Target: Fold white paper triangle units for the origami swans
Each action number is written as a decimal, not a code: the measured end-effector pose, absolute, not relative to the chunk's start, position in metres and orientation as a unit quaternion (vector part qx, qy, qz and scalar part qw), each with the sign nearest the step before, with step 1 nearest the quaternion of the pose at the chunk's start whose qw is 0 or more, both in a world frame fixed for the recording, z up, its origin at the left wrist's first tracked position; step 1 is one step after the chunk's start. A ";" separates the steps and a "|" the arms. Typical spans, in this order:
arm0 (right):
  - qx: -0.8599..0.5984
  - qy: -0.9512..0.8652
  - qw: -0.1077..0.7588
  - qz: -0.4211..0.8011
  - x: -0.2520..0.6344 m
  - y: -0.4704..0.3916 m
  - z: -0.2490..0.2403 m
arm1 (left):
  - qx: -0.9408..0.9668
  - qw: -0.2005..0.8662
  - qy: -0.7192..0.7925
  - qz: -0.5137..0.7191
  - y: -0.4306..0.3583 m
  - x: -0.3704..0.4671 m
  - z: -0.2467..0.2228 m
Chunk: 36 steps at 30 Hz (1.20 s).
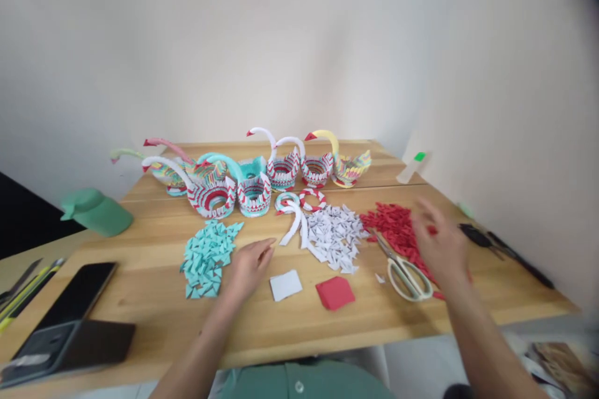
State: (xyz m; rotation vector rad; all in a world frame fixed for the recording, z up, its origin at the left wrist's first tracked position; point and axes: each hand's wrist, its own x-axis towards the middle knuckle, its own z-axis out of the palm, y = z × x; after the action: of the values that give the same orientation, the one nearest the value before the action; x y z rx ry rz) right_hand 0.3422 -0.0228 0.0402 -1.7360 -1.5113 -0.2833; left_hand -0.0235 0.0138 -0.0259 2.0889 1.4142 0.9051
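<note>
So the biggest thing here is the wooden worktop (281,336), and it's packed. A crowd of folded swan figures (213,196) takes up the far half, spreading from near the far left corner to past the middle, necks in white, turquoise, pink, green and yellow.

In front of them sit three heaps of little folded pieces: a turquoise pile (210,260) left of center, a white pile (337,237) around the middle, and a red pile (393,224) toward the right edge.

The left hand (253,265) is between the turquoise pile and a white paper square, fingers curled in narrow; can't tell if anything's pinched there. The right hand (440,246) is over the right side of the red pile, pretty blurry, fingers bent, and honestly can't tell whether it's got a piece.

A green jug (100,212) stands by the left edge, with a phone (75,296) toward the near left corner. Scissors (395,259) lie against the red pile, handles toward the near edge. Near that same edge are the white paper square (286,285) and a red paper square (336,292), side by side but apart.
</note>
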 end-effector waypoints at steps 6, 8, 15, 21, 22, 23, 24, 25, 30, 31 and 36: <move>-0.520 -0.788 0.329 0.014 0.242 -0.057 -0.007 | 0.799 0.213 0.492 0.272 -0.008 -0.020 -0.012; -0.500 -0.807 0.311 0.051 0.224 -0.064 -0.013 | 0.833 0.194 0.455 0.250 -0.022 -0.016 -0.010; -0.464 -0.851 0.223 0.101 0.219 -0.075 -0.013 | 0.884 0.148 0.420 0.144 -0.043 -0.007 -0.018; -0.494 -0.846 0.178 0.089 0.248 -0.082 -0.018 | 0.901 0.158 0.385 0.124 -0.030 -0.017 -0.018; -0.504 -0.842 0.175 0.085 0.251 -0.083 -0.019 | 0.902 0.159 0.382 0.123 -0.029 -0.018 -0.019; -0.510 -0.838 0.173 0.083 0.252 -0.085 -0.020 | 0.903 0.158 0.379 0.123 -0.029 -0.019 -0.019; -0.512 -0.837 0.174 0.082 0.251 -0.086 -0.020 | 0.904 0.158 0.378 0.124 -0.029 -0.020 -0.019; -0.511 -0.837 0.175 0.084 0.250 -0.086 -0.019 | 0.904 0.157 0.377 0.126 -0.029 -0.020 -0.019; -0.466 -0.861 0.168 0.112 0.236 -0.071 0.003 | 0.904 0.182 0.361 0.140 -0.024 -0.025 -0.010; -0.470 -0.859 0.172 0.111 0.235 -0.062 0.010 | 0.902 0.191 0.357 0.150 -0.020 -0.027 -0.007; -0.566 -0.802 0.187 0.037 0.220 0.007 0.038 | 0.858 0.187 0.408 0.250 0.018 -0.031 -0.003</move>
State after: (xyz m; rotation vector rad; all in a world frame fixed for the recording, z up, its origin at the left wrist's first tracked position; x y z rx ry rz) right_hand 0.2200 0.0074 0.0378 -1.5945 -2.2582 0.1044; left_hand -0.0307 0.0181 -0.0026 2.4152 1.1500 0.7040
